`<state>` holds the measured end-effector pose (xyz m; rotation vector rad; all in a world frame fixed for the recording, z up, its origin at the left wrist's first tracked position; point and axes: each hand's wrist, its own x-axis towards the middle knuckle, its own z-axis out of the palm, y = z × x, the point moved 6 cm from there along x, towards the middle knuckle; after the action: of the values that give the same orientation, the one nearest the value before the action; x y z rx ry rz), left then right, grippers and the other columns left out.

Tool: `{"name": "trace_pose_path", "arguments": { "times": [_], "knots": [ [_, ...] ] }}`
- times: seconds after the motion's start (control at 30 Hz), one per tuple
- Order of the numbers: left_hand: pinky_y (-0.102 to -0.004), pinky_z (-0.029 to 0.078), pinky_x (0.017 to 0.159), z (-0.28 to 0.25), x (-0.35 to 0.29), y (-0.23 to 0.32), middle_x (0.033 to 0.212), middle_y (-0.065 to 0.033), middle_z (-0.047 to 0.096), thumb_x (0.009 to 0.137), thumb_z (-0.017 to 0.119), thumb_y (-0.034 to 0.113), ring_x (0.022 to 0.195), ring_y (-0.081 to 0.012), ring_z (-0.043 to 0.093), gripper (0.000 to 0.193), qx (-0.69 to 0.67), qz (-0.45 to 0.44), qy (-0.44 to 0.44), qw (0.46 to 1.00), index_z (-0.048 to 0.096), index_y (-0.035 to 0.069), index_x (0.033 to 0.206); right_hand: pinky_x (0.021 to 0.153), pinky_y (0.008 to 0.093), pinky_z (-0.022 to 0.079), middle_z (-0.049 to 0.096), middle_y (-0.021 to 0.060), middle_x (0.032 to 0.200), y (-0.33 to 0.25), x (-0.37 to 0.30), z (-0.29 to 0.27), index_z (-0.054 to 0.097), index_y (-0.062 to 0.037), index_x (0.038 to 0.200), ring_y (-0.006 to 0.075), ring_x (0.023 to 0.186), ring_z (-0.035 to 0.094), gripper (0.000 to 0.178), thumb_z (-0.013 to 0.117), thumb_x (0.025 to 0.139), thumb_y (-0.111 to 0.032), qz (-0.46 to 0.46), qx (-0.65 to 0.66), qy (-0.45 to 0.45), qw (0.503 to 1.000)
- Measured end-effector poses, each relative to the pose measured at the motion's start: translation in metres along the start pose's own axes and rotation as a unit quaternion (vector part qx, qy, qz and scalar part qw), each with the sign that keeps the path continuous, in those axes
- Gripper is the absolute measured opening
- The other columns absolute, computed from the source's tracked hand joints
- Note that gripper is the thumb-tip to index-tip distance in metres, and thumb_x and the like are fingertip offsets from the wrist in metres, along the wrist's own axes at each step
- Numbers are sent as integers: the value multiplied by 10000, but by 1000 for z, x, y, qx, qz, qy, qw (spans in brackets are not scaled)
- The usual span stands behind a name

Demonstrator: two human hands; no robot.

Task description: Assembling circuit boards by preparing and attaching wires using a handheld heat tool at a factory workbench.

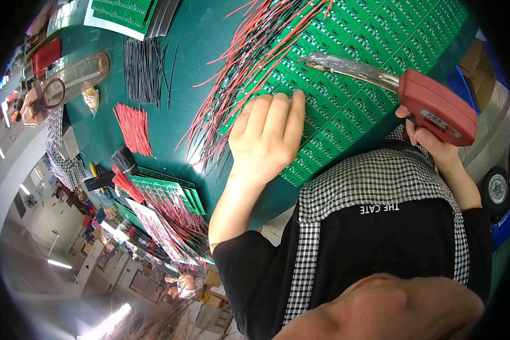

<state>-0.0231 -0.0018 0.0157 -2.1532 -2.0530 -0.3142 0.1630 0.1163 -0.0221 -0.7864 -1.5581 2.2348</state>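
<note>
Green circuit-board panel [337, 116], many small repeats: beneath the left hand [266, 133], spreading from its 12 to its 5 o'clock; top edge cut off by the frame.

Red and black wires [255, 51]: loose fan on the panel's left side, running toward 12 o'clock, upper ends cut off.

Left hand: back uppermost, fingers bent and close together; palm and finger undersides hidden, so whether it pinches a wire cannot be told.

Right hand [432, 146]: closed around the grip of a red soldering gun [436, 107], at 3 o'clock from the left hand; grip partly hidden. Metal barrel points toward 10 o'clock, tip above the panel at the left hand's 1 o'clock; contact unclear.

Containers: clear cylinder [82, 68], 10 o'clock, contents hard to make out; blue bin [459, 90], 3 o'clock, partly hidden, brown cardboard [477, 71] in or beside it, cannot tell which.

Cut wires: black bundle [143, 71], 10 o'clock; red bundle [132, 129], 9 o'clock.
</note>
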Motion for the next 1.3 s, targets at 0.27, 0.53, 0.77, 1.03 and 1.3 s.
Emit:
{"name": "trace_pose_path", "arguments": {
  "times": [0.27,0.53,0.77,1.03,1.3],
  "knots": [
    [-253,424,594,-1,-6,-3,777,-38,527,622,548,88,707,-164,529,209,-17,-27,-11,999,583,37,822,552,190,395,569,115,985,-1,-2,3,482,19,1093,65,631,454,367,585,757,-88,-4,-12,-5,1000],
    [-248,419,546,-1,-10,-7,774,-41,527,601,551,72,694,-166,527,238,-23,-31,22,999,587,27,832,587,196,399,583,90,964,-1,-1,11,510,-7,1070,62,647,464,337,583,748,-78,30,-49,-33,998],
    [-243,417,508,0,-3,-8,764,-48,523,588,555,58,672,-161,524,246,-19,-37,52,998,583,20,830,549,187,392,578,118,961,2,-1,5,486,11,1090,64,625,459,359,566,749,-67,26,-2,-9,1000],
    [-243,429,502,2,8,-16,746,-39,513,592,560,65,680,-159,534,236,-22,-44,46,998,579,35,825,567,203,389,544,81,912,2,-1,8,501,8,1029,72,643,455,288,573,761,-68,26,-8,-23,999],
    [-247,438,510,6,9,-14,753,-40,517,595,559,66,674,-157,536,238,-33,-49,43,997,581,33,830,607,214,397,544,64,896,5,-1,4,506,0,1016,79,689,473,277,591,760,-65,24,-28,-45,998]
  ]
}}
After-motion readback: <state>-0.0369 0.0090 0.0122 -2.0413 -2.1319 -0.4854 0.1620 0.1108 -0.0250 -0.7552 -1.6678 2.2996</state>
